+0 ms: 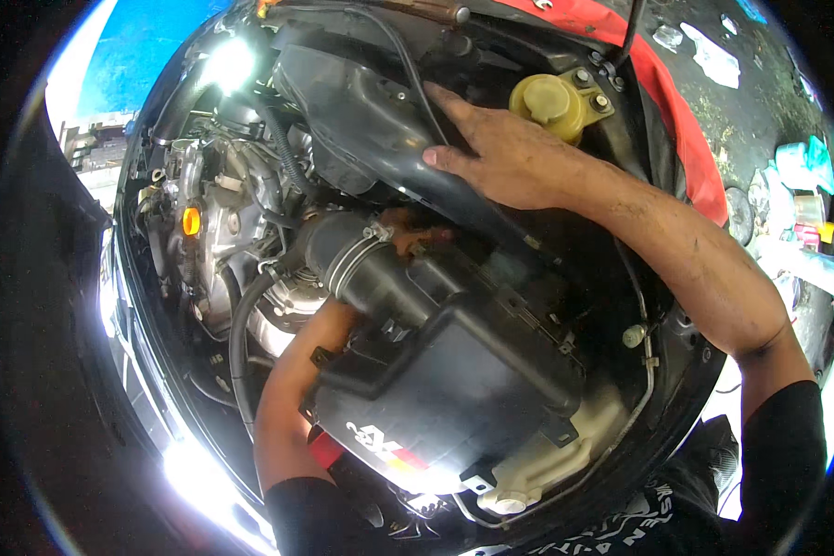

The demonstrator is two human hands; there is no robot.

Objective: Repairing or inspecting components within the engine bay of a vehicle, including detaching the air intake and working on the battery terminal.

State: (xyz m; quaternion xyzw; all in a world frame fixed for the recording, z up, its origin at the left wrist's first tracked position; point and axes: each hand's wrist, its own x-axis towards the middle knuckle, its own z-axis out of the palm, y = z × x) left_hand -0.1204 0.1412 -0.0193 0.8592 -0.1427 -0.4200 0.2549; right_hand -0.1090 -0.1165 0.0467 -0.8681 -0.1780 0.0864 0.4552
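Note:
My right hand (524, 157) lies against the long black plastic duct (380, 120) at the back of the engine bay. Its thumb and visible fingers are spread apart, and a thin black hose (408, 60) runs down beside them; the other fingers are hidden. My left forearm passes beneath the ribbed black intake hose (347, 264). Beyond that hose, a blurred part of my left hand (412, 233) shows beside the black air filter box (426, 371). Whatever its fingers touch is out of sight. A metal clamp (366, 246) circles the intake hose.
A yellowish reservoir (547, 102) stands beyond my right hand. The metal engine (222, 222), with an orange cap (191, 221), is at left. Below it a bright light reflects off the car's front edge. A lamp (230, 65) shines at the back; red cloth (686, 139) covers the right fender.

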